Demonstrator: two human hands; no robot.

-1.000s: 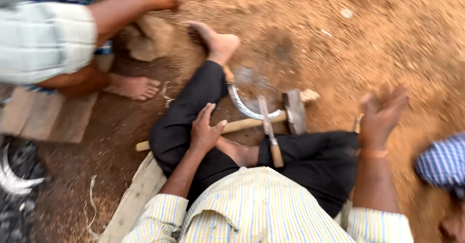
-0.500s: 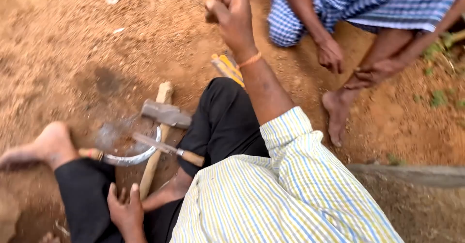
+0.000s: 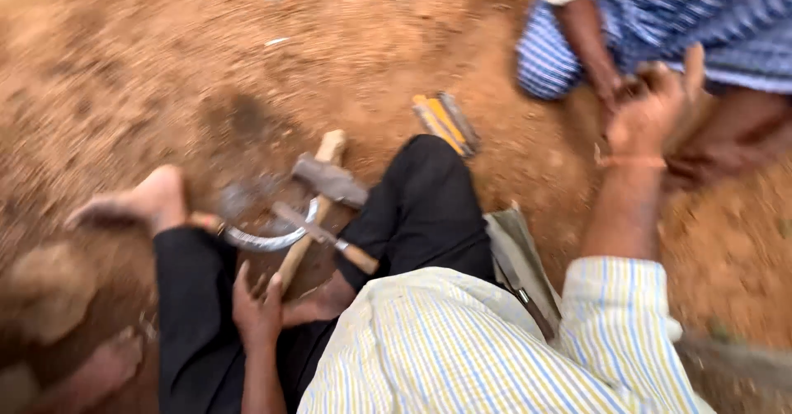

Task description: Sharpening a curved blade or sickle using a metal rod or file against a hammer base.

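I sit on bare earth in black trousers and a striped shirt. My left hand (image 3: 259, 305) rests flat on my left thigh, fingers apart, holding nothing, right beside the lower end of a hammer's wooden handle (image 3: 304, 245). The hammer head (image 3: 332, 180) lies between my legs. A curved sickle blade (image 3: 268, 239) lies under it, and a small metal tool with a wooden grip (image 3: 328, 239) lies across both. My right hand (image 3: 652, 113) is raised in the air at the right, fingers spread and empty, an orange band on the wrist.
Another person in a blue checked cloth (image 3: 660, 30) sits at the top right, one hand (image 3: 612, 84) close to my raised hand. Yellow-handled tools (image 3: 445, 121) lie on the red soil beyond my right knee. My bare foot (image 3: 144, 204) is at the left. A stone (image 3: 45, 286) sits lower left.
My raised right hand has swung from the top middle toward the right, near the other person. My left hand stays on my thigh. The tools lie as before.
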